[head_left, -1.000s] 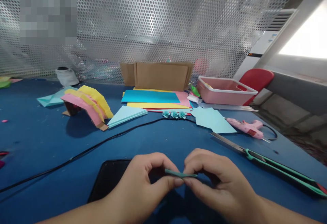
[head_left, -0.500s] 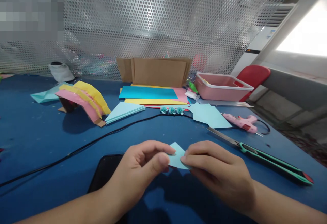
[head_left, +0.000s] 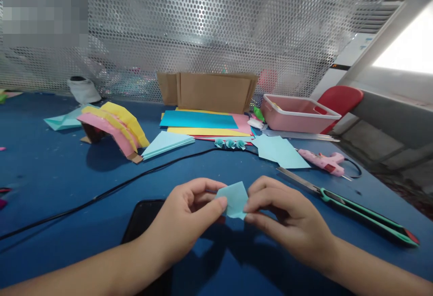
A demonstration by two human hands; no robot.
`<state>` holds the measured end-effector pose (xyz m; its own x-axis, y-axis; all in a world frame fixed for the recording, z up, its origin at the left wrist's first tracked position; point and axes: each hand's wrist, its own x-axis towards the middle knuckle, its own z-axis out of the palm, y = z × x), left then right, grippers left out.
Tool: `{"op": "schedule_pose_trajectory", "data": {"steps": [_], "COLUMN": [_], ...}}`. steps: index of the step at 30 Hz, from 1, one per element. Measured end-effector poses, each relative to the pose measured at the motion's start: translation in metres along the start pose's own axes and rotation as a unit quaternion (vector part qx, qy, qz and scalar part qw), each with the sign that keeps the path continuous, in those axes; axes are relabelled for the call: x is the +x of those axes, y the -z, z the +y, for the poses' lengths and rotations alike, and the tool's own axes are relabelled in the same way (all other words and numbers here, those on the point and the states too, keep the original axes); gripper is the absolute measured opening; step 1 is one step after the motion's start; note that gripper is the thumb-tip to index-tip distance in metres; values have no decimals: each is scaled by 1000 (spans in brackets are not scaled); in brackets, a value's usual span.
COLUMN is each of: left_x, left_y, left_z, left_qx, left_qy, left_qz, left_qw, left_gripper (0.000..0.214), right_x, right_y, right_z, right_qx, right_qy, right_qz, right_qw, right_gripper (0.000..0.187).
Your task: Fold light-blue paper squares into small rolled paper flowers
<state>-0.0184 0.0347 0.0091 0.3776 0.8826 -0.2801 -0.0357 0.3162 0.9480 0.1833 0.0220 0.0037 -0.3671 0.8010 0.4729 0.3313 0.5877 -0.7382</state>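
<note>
Between my hands, above the blue table, is a small folded piece of light-blue paper (head_left: 234,199). My left hand (head_left: 191,212) pinches its left side, thumb in front and fingers behind. At the paper's lower right corner, the thumb and index finger of my right hand (head_left: 287,219) grip the edge. Beyond the hands three small light-blue paper flowers (head_left: 230,143) sit in a row. A folded light-blue paper stack (head_left: 167,143) lies to their left, and loose light-blue sheets (head_left: 282,151) to their right.
A utility knife (head_left: 365,215) with its blade out lies right of my right hand. Past it is a pink glue gun (head_left: 323,161). A black phone (head_left: 140,219) is partly under my left arm. A black cable (head_left: 135,176) crosses the table. A pink basket (head_left: 299,122) stands behind.
The paper has been turned in my fingers, so a broader face with a raised top corner shows. My right fingers have shifted to its lower right corner. The view has moved slightly.
</note>
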Motion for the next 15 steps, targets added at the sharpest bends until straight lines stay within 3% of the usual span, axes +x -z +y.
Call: {"op": "schedule_pose_trajectory", "data": {"steps": [5, 15], "left_x": [-1, 1], "left_y": [0, -2], "left_z": [1, -1], "left_qx": [1, 28], "left_qy": [-3, -8], "left_qz": [-21, -40], "left_qw": [1000, 999], "left_gripper": [16, 17], "right_x": [-1, -4], "right_y": [-7, -9], "right_z": [0, -1], "right_qx": [113, 92], "right_qy": [-119, -160], "right_qz": [-7, -5], "right_qw": [986, 983], "right_gripper": [7, 12]}}
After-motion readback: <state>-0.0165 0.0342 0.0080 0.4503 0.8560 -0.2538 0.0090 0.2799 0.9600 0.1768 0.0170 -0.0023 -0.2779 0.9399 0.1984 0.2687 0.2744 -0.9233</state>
